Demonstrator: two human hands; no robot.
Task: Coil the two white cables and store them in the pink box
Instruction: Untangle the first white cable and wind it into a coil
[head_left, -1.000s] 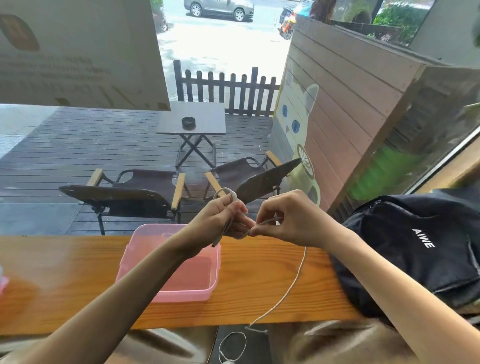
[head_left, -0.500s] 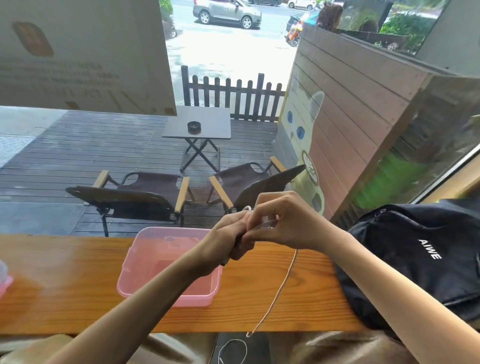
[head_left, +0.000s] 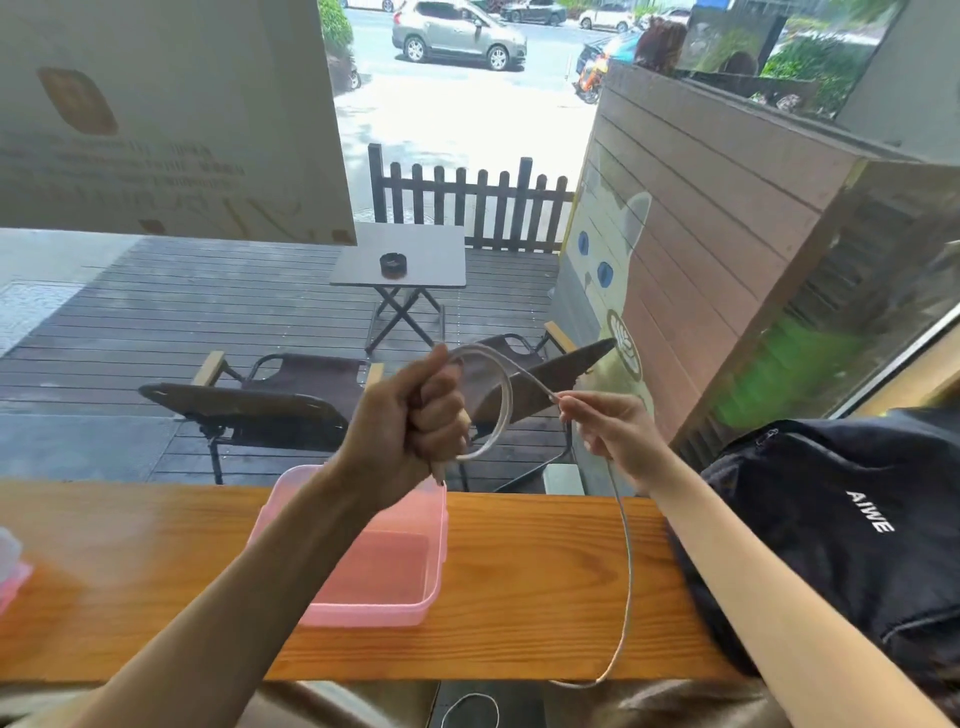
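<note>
The left hand (head_left: 415, 415) is clenched in a fist around a white cable (head_left: 504, 410), which loops out to the right of the knuckles and back under them. The right hand (head_left: 608, 436) pinches the same cable between fingertips just past the loop; from there it hangs down across the wooden counter (head_left: 545, 597) and off its near edge. The pink box (head_left: 379, 577) sits open on the counter below the left wrist. A black bag (head_left: 841, 535) lies at the right.
</note>
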